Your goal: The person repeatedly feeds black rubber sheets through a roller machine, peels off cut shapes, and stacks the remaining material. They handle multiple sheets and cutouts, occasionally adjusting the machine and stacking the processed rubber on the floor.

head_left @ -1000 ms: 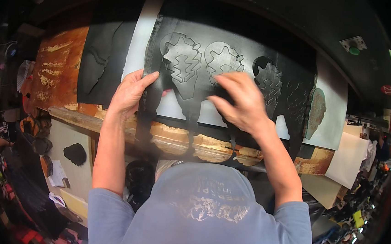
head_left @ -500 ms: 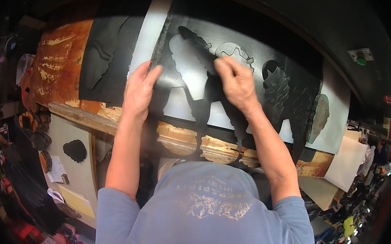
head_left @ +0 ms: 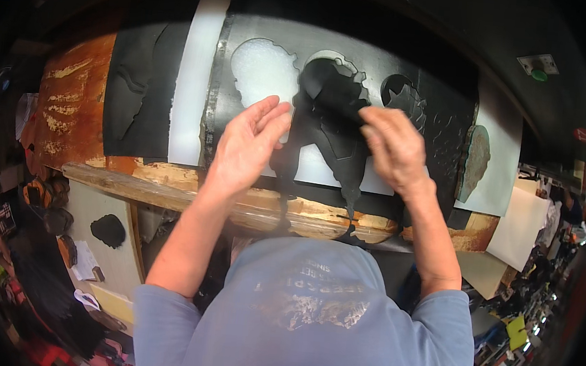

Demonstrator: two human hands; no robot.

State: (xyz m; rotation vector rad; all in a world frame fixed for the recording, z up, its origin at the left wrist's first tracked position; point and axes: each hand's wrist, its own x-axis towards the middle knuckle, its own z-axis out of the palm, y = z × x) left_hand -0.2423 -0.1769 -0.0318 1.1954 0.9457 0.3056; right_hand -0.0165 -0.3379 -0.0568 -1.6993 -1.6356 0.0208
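A black rubber-like sheet [head_left: 243,28] lies on the bench, cut through with rounded, sole-like openings that have toothed edges. White surface shows through the leftmost opening [head_left: 264,64]. My right hand [head_left: 400,147] pinches the edge of a dark, toothed cut-out piece [head_left: 345,94], blurred, over the middle opening. My left hand [head_left: 244,141] hovers by the lower part of the leftmost opening, thumb and fingers apart and holding nothing. Another loose toothed black piece [head_left: 406,102] sits in the opening further right. Ragged strips of the sheet hang toward my body over the bench edge.
A rough wooden rail [head_left: 134,188] runs along the bench front. A reddish-grey sole-shaped thing [head_left: 475,163] lies at right on a pale board [head_left: 498,158]. A green button [head_left: 539,75] sits on the dark machine beam above. Papers and a black scrap [head_left: 108,230] lie at lower left.
The dark piece has come out of the leftmost opening and moved right with my right hand. My left hand has left the sheet's left edge and moved right.
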